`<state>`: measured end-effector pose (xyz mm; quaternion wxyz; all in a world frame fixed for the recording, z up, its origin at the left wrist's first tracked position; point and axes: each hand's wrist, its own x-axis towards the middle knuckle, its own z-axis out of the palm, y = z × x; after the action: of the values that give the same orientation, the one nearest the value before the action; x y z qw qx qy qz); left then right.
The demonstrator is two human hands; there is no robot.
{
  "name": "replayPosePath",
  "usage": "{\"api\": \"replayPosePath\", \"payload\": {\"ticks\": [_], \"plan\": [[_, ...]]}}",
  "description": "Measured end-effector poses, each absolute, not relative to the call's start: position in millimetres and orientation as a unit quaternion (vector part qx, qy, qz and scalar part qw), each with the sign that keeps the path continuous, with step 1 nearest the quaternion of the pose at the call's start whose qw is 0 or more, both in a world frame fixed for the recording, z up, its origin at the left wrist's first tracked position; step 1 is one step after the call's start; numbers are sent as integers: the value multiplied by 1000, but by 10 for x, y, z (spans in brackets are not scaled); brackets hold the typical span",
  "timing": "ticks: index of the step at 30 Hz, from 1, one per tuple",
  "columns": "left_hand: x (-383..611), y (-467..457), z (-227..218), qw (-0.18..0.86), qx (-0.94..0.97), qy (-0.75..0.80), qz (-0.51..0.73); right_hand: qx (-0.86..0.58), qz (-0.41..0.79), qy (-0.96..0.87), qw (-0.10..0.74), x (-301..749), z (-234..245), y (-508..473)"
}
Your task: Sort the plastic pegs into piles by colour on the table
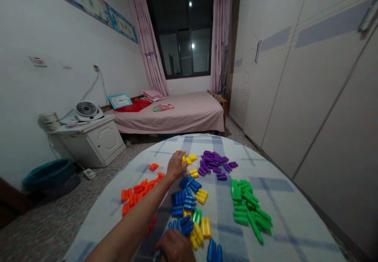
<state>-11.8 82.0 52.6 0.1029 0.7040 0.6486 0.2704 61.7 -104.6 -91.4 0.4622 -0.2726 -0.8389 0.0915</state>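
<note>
My left hand (176, 165) reaches to the far side of the round table, its fingers curled down over a few yellow plastic pieces (189, 159). Each piece looks like short tubes joined side by side. At the near edge is my right hand (175, 247), fingers curled under and their tips hidden. Just beyond it lie blue pieces (183, 226) and yellow pieces (197, 235). Between the hands runs a mixed strip of blue pieces (178, 199), yellow and a green one. My left forearm partly covers the orange pieces (138, 193).
Purple pieces (212, 160) are heaped at the far middle, green pieces (248, 201) on the right. A checked cloth (283, 214) covers the table. Beyond stand a bed (183, 116), a white cabinet (103, 140) with a fan (88, 109), and a wardrobe (295, 96).
</note>
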Motion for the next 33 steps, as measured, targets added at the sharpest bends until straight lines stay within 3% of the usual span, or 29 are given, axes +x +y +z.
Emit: {"api": "replayPosePath", "payload": {"ticks": [4,16,26,33], "plan": [[50,605,428,165,772,578,204,-262,93,-842,462,597,-952,-1032],[144,742,318,215,676,689,149,-309,138,-838,428,712,-666,-1165],[124,697,339,309,621,698,180,-320,178,-834,413,750,-566,-1202],[12,872,464,291,591,713,241,-316,213,-821,426,762,-550,-1216]]}}
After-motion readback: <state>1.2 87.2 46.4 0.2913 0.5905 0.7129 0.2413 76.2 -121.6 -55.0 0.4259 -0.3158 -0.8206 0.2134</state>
